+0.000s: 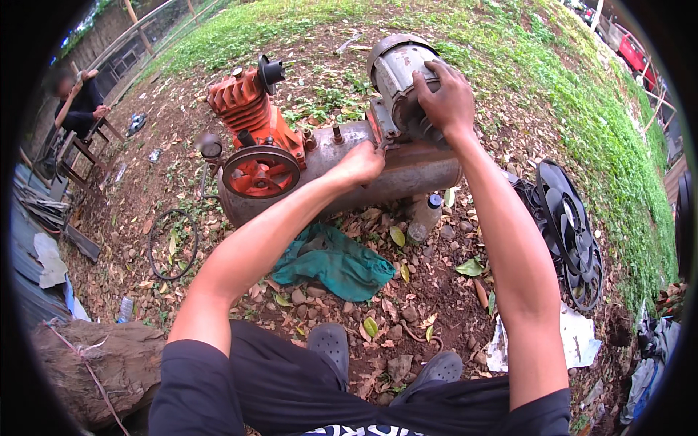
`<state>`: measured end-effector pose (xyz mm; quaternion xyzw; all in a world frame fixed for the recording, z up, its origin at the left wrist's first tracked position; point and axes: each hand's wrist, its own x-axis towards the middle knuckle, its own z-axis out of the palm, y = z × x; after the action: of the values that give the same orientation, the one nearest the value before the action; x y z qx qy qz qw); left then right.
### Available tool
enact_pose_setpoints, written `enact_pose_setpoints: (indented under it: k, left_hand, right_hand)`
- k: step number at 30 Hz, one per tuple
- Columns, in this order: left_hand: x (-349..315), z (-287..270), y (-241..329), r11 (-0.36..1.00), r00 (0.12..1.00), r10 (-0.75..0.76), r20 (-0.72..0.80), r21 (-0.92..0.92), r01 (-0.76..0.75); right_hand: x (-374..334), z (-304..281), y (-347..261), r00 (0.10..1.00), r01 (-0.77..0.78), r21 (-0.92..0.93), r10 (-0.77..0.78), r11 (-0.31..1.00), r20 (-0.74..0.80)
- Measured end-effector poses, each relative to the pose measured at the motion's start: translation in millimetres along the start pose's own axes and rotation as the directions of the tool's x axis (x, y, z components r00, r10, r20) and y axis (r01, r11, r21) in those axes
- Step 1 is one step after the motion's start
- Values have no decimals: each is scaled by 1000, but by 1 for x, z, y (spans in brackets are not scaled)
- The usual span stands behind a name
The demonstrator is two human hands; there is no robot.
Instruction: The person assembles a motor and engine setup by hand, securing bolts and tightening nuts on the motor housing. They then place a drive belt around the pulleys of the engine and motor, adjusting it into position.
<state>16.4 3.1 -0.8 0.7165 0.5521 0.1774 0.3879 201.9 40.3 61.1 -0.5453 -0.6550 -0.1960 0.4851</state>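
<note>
A rusty grey air compressor tank (pixel 338 145) lies across the ground before me. At its right end sits a grey electric motor (pixel 400 69), tilted on its mount. My right hand (pixel 445 98) rests on the motor's housing with fingers spread. My left hand (pixel 362 163) is closed beside the motor's base, around what looks like a wrench (pixel 386 144); only its end shows. An orange finned pump (pixel 251 109) stands on the tank's left part, with an orange-spoked pulley wheel (pixel 262 172) on its near side.
A green cloth (pixel 338 265) and a clear bottle with a dark cap (pixel 424 220) are below the tank. A black belt (pixel 173 244) lies at left, a black fan assembly (pixel 571 225) at right. A log (pixel 102 363) lies near left. Another person (pixel 81 102) sits far left.
</note>
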Motion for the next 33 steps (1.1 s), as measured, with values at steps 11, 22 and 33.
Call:
enact_pose_setpoints:
  k: [11, 22, 33]
  left_hand:
    - [26, 40, -20, 997, 912, 43, -409, -46, -67]
    - [12, 25, -6, 895, 919, 252, -303, 435, -102]
    - [64, -35, -53, 336, 570, 817, -87, 874, -350]
  right_hand:
    - [2, 3, -3, 999, 17, 30, -16, 999, -37]
    - [0, 2, 3, 999, 30, 21, -30, 999, -41]
    - [1, -5, -5, 997, -39, -6, 40, 999, 64]
